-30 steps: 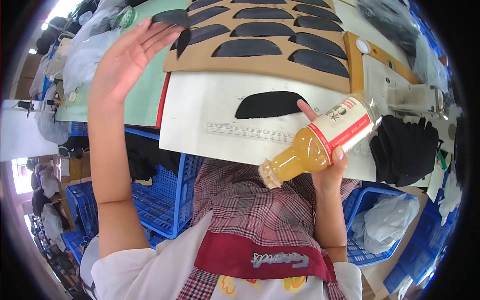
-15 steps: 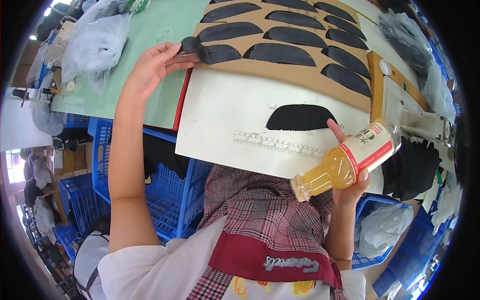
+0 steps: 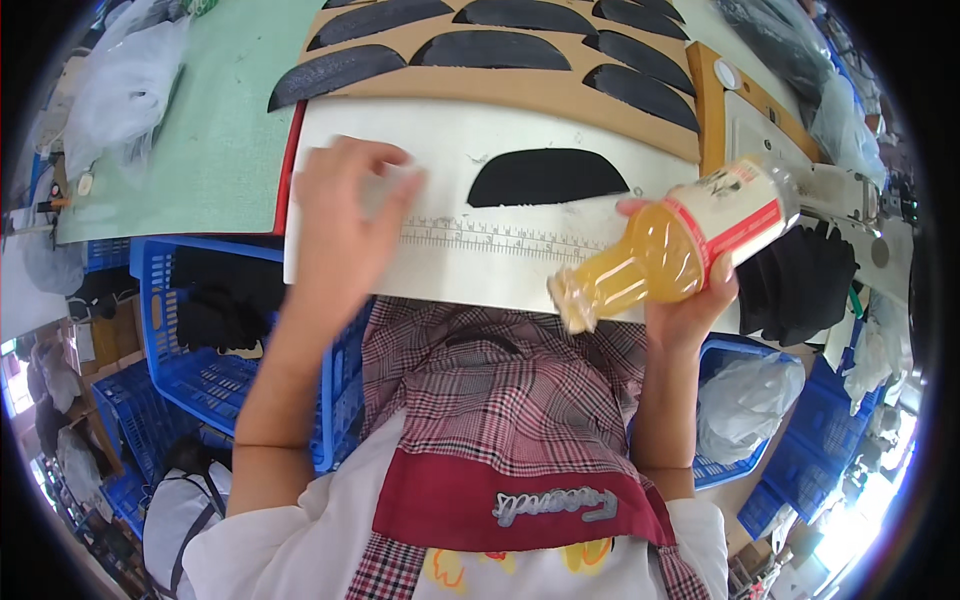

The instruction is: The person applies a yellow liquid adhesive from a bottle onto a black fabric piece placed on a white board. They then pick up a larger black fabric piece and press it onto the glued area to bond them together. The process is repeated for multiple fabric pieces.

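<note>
Holding, in head view: right hand (image 3: 691, 308), fingers curled round bottle (image 3: 688, 238) of yellow liquid, neck pointing left. Left hand (image 3: 347, 208) blurred, thumb and fingers parted, gap bare. Black curved piece (image 3: 545, 178) just beside right fingertips, contact unclear; cardboard (image 3: 480, 87) bearing similar pieces (image 3: 490, 50) beyond both hands' fingers.

Bright around the gripping right hand (image 3: 690, 312); glinting on its bottle (image 3: 672, 252); motion-blurred leftward, at the left hand (image 3: 350, 215); glaring far below-right; warped toward black edges.
</note>
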### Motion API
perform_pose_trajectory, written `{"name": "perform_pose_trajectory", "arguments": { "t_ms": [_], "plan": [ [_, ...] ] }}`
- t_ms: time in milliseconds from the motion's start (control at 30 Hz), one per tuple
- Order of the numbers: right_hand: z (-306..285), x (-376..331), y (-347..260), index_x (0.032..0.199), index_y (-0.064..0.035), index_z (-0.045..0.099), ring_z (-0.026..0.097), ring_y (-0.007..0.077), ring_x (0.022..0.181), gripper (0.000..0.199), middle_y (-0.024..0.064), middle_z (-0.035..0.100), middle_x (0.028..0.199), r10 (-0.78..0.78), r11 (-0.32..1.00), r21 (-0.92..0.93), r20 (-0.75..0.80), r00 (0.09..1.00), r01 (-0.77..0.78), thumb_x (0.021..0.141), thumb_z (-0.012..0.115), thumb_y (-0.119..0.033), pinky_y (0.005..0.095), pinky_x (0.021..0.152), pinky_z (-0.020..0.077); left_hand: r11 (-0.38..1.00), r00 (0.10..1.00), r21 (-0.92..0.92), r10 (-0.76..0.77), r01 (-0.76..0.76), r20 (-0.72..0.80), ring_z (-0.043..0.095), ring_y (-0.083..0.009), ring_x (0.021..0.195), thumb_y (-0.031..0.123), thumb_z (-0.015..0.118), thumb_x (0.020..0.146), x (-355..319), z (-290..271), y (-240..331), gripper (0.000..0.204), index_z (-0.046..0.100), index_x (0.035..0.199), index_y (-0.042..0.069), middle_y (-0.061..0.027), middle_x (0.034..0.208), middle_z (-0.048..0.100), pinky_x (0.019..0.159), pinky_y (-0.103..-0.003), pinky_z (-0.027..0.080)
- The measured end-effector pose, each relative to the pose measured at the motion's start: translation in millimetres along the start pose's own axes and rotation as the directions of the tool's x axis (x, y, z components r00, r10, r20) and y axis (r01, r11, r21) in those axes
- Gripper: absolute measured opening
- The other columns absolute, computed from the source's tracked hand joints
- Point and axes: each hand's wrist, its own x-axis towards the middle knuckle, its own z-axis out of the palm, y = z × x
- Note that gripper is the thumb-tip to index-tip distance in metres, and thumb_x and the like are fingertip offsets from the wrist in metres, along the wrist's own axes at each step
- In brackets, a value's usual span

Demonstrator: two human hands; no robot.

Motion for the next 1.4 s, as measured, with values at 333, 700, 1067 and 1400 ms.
{"name": "perform_pose_trajectory", "arguments": {
  "t_ms": [333,700,1067,1400],
  "plan": [
    [27,54,-40,0.098,0.0035,0.063,0.067,0.016,0.082,0.039,0.0111,0.068,0.091,-0.467,0.789,-0.445,0.013,0.884,0.424,0.07,0.081,-0.017,0.0287,0.074,0.0533,0.996,0.988,0.022,-0.078,0.082,-0.136,0.045,-0.0245,0.091,0.015,0.068,0.078,-20,53,41,0.017,0.059,0.09,0.007,-0.0062,0.093,0.052,0.085,-0.04,0.029],
    [69,72,-25,0.091,0.0011,0.07,0.07,0.0148,0.076,0.042,0.0084,0.073,0.084,-0.438,0.548,-0.561,0.438,0.785,0.62,0.063,0.085,-0.026,0.0265,0.069,0.0553,0.992,0.993,-0.084,-0.096,0.09,-0.075,0.046,-0.0238,0.089,0.008,0.069,0.075,-6,49,35,0.01,0.061,0.08,0.008,-0.003,0.085,0.052,0.084,-0.039,0.029],
    [50,69,-26,0.098,-0.004,0.07,0.069,0.0171,0.085,0.048,0.0073,0.072,0.092,-0.422,0.326,-0.681,0.515,0.746,0.655,0.062,0.086,-0.03,0.0303,0.076,0.055,0.994,0.995,-0.078,-0.079,0.074,-0.066,0.047,-0.0242,0.089,0.008,0.068,0.075,-7,50,33,0.008,0.061,0.079,0.007,-0.0037,0.086,0.052,0.086,-0.039,0.029],
    [-34,57,-75,0.107,0.0062,0.061,0.065,0.0172,0.085,0.05,0.011,0.067,0.098,-0.486,0.296,-0.864,0.23,0.843,0.407,0.071,0.08,-0.024,0.0318,0.078,0.054,0.996,0.995,-0.058,-0.078,0.074,-0.064,0.046,-0.0219,0.085,0.01,0.069,0.075,-7,50,30,0.009,0.061,0.079,0.007,-0.0029,0.082,0.05,0.084,-0.039,0.029]
  ]
}}
